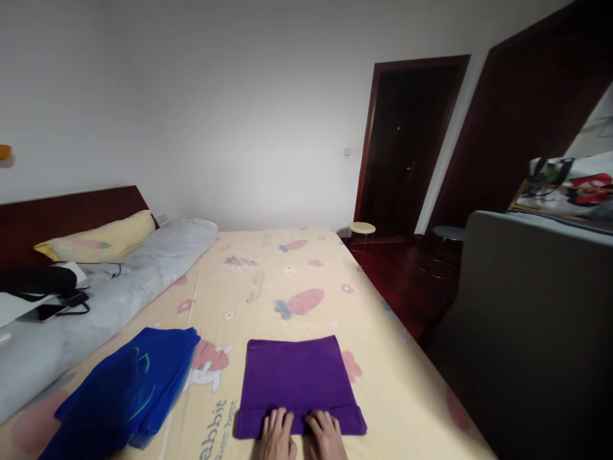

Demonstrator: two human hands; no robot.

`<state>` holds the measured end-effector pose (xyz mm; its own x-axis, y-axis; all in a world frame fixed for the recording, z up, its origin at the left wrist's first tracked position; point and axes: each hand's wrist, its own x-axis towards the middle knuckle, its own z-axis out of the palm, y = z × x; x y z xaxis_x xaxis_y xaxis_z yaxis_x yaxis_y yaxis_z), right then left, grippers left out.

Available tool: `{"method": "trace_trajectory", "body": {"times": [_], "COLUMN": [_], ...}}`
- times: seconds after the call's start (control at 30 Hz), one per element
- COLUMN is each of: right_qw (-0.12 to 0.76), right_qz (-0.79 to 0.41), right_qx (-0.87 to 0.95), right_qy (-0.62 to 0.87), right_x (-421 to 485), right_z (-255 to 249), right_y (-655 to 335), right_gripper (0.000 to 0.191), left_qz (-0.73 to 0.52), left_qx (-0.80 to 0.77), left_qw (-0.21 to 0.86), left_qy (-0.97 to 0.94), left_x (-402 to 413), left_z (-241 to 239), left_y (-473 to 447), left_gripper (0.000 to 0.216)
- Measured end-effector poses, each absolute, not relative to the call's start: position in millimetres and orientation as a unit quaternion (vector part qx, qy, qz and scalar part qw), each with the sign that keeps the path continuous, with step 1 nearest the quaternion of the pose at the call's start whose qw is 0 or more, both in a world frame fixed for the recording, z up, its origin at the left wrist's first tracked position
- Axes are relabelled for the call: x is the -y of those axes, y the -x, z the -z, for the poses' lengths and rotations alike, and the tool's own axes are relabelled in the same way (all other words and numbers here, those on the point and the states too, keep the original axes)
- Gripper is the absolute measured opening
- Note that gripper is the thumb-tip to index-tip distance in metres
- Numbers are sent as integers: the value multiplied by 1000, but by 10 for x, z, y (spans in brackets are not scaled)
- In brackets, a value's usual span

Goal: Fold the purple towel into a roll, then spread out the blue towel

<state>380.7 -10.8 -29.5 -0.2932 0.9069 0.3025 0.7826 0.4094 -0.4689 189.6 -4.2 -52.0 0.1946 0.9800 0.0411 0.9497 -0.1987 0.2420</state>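
A purple folded cloth (297,370) lies flat on the bed, with a narrow strip turned over along its near edge. On that strip my left hand (278,434) rests left of the middle, its fingers curled over the fabric. Close beside it, my right hand (325,434) grips the same strip with bent fingers. The thumbs are mostly hidden. To the left lies a blue fabric piece (129,390) with a green line print, crumpled and partly in shadow, apart from both hands.
The bed has a yellow sheet (268,271) with carrot prints. On the left are a grey quilt (115,306), a yellow pillow (103,237) and a phone (45,312). A round stool (362,228) stands beyond the bed; a dark grey panel (531,332) rises at right.
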Motion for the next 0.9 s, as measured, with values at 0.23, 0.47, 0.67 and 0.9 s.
{"method": "trace_trajectory", "body": {"times": [0.23,0.47,0.67,0.9], "right_qw": [253,264,266,287], "right_qz": [-56,-27,-72,-159], "right_qx": [751,733,754,689], "right_qy": [608,626,596,647], "right_x": [228,173,110,182], "right_z": [559,475,81,-252], "right_y": [-4824,-4797,-4787,-4753], "right_gripper": [39,32,28,17], "left_qz": [-46,-60,-149,-238], "left_qx": [-652,-651,-559,-625], "left_qw": [10,2,-21,153], "left_qy": [-756,-757,-816,-728], "left_x": [175,120,39,23], "left_z": [262,217,61,22], "left_y": [-793,-717,-640,-574], "left_gripper": [55,57,43,32]}}
